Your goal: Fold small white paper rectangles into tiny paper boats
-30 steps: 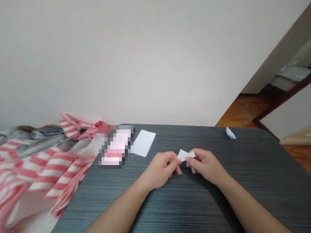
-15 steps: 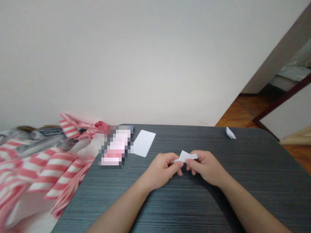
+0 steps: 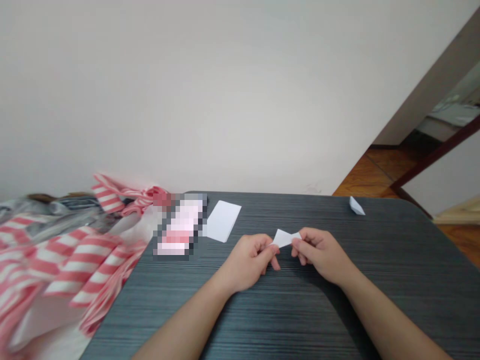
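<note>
A small white folded piece of paper [image 3: 282, 239] is stretched between my two hands, just above the dark table. My left hand [image 3: 255, 256] pinches its left end between thumb and forefinger. At the opposite end, my right hand [image 3: 315, 249] grips the paper the same way, fingers curled underneath. A peak of the paper points up near the left hand, and the tips of both ends are hidden by my fingers.
On the dark wood-grain table [image 3: 240, 310] lie white paper sheets [image 3: 223, 221], beside a pixelated flat object [image 3: 182, 225]. A folded white paper piece [image 3: 356, 206] rests at the far right. Red-and-white striped cloth [image 3: 78, 260] heaps left of the table; a wall [image 3: 232, 100] rises behind.
My right hand has shifted slightly up and right, and the gap between the hands is wider. The folded paper has turned, with more of its middle showing.
</note>
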`<state>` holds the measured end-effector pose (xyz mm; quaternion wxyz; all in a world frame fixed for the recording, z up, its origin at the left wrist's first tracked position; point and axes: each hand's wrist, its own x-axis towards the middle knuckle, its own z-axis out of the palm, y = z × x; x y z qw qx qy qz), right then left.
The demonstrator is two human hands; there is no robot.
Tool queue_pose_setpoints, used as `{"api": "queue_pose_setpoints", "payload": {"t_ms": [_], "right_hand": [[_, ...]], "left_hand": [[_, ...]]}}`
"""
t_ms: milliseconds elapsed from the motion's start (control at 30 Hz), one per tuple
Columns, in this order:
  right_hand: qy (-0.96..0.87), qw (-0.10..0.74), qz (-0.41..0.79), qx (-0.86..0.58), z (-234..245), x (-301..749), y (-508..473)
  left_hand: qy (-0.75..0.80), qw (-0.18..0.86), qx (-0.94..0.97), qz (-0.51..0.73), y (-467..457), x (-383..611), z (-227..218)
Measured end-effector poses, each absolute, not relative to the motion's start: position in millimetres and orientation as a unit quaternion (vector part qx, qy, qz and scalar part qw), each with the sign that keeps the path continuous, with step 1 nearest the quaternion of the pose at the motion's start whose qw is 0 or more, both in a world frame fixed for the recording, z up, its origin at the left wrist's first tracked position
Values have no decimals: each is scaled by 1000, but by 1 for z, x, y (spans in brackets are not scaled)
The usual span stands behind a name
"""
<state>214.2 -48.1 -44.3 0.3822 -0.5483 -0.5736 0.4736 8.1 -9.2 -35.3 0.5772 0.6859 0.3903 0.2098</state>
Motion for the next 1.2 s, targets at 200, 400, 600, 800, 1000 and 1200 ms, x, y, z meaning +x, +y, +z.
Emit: {"api": "queue_pose_setpoints", "payload": {"t_ms": [200,400,600,800,1000,1200], "right_hand": [[-571,386,470,-552,-43,215,-50],[-558,389,479,-555,-48,214,-49],[-560,402,463,-557,-48,215,-49],[-581,374,460,-557,-45,212,-48],[-589,361,458,-559,-41,209,-48],[-591,357,460,-558,-41,209,-48]], "left_hand": [[382,582,678,237,-8,8,-41],[401,564,670,267,-6,7,-54],[389,578,663,273,-6,8,-53],[341,613,646,302,-7,10,-52],[337,592,668,300,-7,9,-54],[334,568,693,293,-7,7,-54]]}}
